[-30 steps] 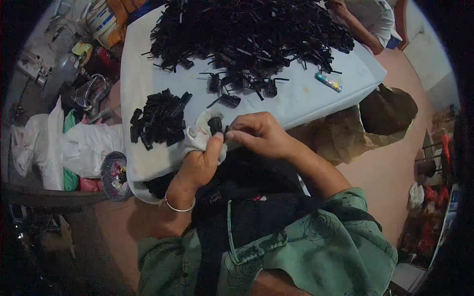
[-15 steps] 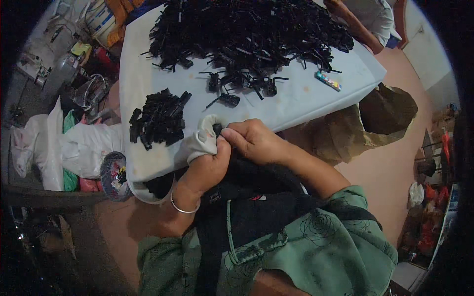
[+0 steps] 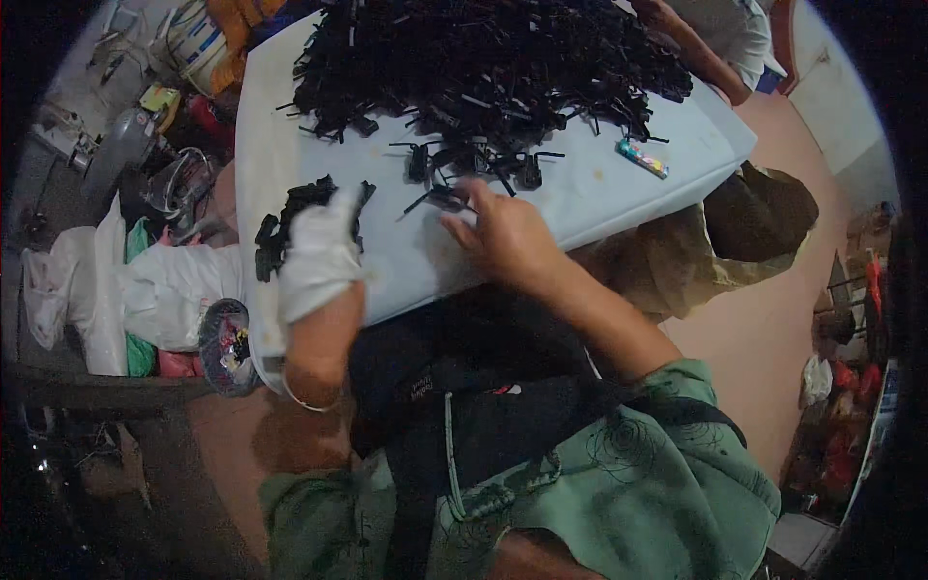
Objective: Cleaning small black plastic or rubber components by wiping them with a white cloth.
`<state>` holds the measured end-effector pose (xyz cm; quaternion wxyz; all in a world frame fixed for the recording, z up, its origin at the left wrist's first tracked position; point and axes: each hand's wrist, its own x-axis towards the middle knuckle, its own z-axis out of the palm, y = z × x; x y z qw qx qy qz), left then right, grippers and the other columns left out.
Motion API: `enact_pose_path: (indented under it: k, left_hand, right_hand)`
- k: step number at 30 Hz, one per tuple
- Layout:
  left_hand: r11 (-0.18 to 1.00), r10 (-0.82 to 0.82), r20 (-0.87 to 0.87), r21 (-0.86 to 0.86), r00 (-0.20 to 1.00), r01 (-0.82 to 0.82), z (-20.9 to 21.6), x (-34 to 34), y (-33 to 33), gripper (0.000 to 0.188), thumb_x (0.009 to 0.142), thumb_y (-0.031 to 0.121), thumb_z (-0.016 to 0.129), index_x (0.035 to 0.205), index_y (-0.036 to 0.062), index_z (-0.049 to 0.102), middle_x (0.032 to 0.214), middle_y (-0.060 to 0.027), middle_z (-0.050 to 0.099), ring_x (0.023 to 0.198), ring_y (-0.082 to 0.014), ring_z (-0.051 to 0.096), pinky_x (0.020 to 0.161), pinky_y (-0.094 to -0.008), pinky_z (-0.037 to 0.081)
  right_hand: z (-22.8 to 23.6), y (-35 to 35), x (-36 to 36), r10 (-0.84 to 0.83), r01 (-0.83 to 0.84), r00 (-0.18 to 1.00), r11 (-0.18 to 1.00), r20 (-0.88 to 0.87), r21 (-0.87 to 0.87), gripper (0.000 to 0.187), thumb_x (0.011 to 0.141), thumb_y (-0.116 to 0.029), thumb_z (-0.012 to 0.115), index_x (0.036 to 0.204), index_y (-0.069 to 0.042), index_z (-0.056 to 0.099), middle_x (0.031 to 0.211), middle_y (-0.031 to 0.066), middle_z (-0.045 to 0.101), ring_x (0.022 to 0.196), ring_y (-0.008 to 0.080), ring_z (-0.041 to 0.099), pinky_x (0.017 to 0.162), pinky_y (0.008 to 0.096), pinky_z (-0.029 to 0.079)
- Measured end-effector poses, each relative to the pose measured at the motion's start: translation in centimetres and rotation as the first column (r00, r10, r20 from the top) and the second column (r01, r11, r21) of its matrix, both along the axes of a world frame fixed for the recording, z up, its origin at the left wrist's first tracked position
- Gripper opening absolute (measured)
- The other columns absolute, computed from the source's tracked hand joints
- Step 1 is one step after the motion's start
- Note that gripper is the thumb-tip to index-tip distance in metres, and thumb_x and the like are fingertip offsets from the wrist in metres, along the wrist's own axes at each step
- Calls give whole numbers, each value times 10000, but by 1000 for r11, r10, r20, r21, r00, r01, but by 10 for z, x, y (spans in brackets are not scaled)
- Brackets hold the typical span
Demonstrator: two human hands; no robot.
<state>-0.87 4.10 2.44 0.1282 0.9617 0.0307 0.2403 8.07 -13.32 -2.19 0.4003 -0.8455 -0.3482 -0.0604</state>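
Note:
My left hand (image 3: 324,251), in a white cloth glove, is over the small pile of black plastic parts (image 3: 269,249) at the table's left. Motion smears its fingers, so I cannot make out whether it holds anything. My bare right hand (image 3: 507,237) is at a single black plastic part with thin prongs (image 3: 443,195), its thumb and forefinger apart beside the piece. Beyond it, several more pronged parts (image 3: 527,169) lie in front of a large dark heap of similar parts (image 3: 483,68).
A white-covered table (image 3: 406,261) carries both piles, and a small colourful tube-like packet (image 3: 642,159) lies on its right. An open brown sack (image 3: 667,256) stands off the right edge. White bags (image 3: 174,290) and a round tub (image 3: 224,348) sit left. Another person's arm (image 3: 701,48) is at far right.
My hands were together holding a small black piece at the near edge. They have since parted: the left moved left to the small pile, the right moved forward to the single pronged part.

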Motion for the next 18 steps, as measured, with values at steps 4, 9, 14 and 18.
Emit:
enact_pose_path:
  k: [4, 9, 14, 18]
  left_hand:
    - [963, 120, 136, 224, 983, -149, 6, 1, 15, 344, 768, 56, 530, 1111, 76, 515, 1026, -184, 525, 905, -327, 537, 814, -356, 438]
    - [987, -156, 65, -32, 986, 159, -3, 2, -7, 285, 776, 61, 542, 1059, 25, 545, 1040, -176, 551, 1018, -309, 508, 888, -355, 388]
    - [867, -433, -139, -334, 891, 369, -14, 11, -22, 283, 807, 148, 540, 1065, 32, 522, 912, -162, 589, 824, -280, 589, 726, -334, 468]
    - [602, -447, -441, -792, 779, -103, -8, 8, -28, 306, 829, 179, 554, 1072, 3, 496, 852, -69, 594, 755, -129, 577, 668, -261, 465]
  right_hand:
    - [-26, -4, 24, -38, 99, 965, 969, 261, -226, 359, 736, -176, 609, 1001, -11, 430, 619, 156, 561, 565, 357, 552, 492, 428, 427]
    - [-11, -12, 16, 199, -172, 968, 969, 152, -174, 327, 742, -158, 597, 993, -26, 433, 684, 170, 558, 628, 357, 551, 521, 416, 424]
    - [10, -22, 5, 345, -347, 937, 937, -46, -45, 327, 748, -133, 610, 1014, -23, 456, 667, 164, 546, 614, 326, 552, 537, 383, 419]
    - [14, -25, -3, 286, -255, 935, 953, -211, 162, 329, 743, -119, 638, 1019, -22, 487, 651, 142, 537, 588, 278, 554, 525, 349, 415]
